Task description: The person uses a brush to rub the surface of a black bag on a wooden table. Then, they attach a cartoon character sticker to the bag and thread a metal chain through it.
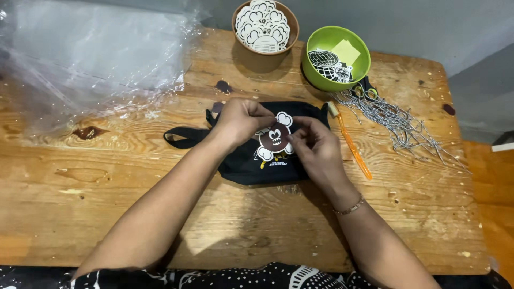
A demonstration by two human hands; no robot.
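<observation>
A small black pouch (251,160) with a strap lies on the wooden table (107,187). On its front rests a die-cut cartoon sticker (274,138), brown and white. My left hand (241,120) pinches the sticker's upper left edge over the pouch. My right hand (316,147) holds the sticker's right side with fingertips; a thin bracelet sits on that wrist. Both hands touch the pouch surface.
A brown bowl (266,24) of white stickers and a green bowl (336,56) with stickers and a yellow slip stand at the back. An orange-handled tool (353,144) and a bunch of silver ball chains (396,123) lie right. Clear plastic bags (91,53) fill the back left.
</observation>
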